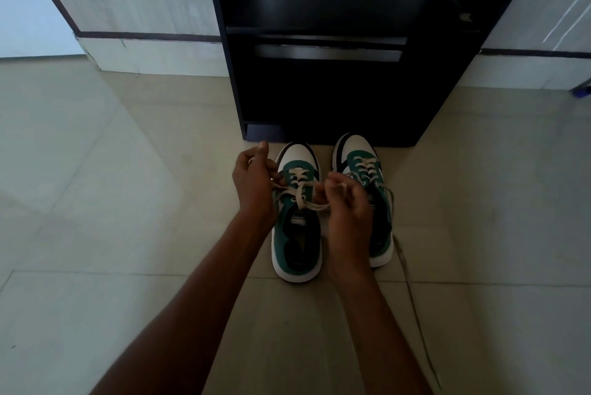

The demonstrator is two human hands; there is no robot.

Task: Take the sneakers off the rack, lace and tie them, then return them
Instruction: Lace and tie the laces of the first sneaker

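Two green-and-white sneakers stand side by side on the tiled floor in front of a dark rack (332,94), toes toward it. The left sneaker (295,241) has a cream lace (300,194) crossed over its tongue. My left hand (254,180) pinches one end of that lace at the shoe's left side. My right hand (347,202) grips the other end, pulled to the right between the shoes. The right sneaker (364,158) is laced near the toe and partly hidden behind my right hand. A loose lace (412,298) from it trails back across the floor.
The black rack has a shelf (329,1) with nothing on it and a metal bar (327,50) below. Pale wall panels flank it. Beige floor tiles (128,202) spread left and right. A blue object (582,90) peeks in at the right edge.
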